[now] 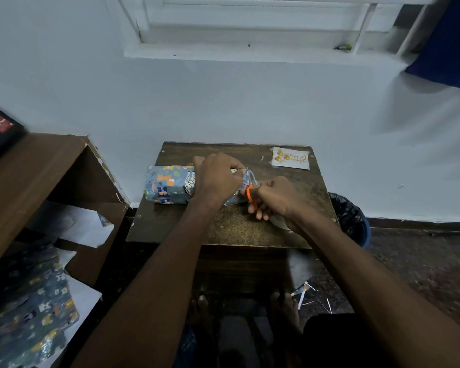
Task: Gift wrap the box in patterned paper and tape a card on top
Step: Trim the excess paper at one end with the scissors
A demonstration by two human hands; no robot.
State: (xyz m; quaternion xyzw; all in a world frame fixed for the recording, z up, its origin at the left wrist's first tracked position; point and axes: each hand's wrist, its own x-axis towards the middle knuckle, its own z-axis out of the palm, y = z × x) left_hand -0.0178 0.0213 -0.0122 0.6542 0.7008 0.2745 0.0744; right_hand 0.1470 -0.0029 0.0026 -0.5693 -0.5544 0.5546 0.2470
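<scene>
Two hands | left hand fingers gripping box | right hand holding scissors

Both bare forearms reached up from the lower edge of the frame and converged near its centre. The left hand lay knuckles-up, fingers curled downward and gripping beneath it. Just to its lower right, the right hand was curled too, fingertips pointing down-left, almost touching the left.

A small brown table holds the wrapped box, a birthday card (far corner) and a tape roll.
</scene>
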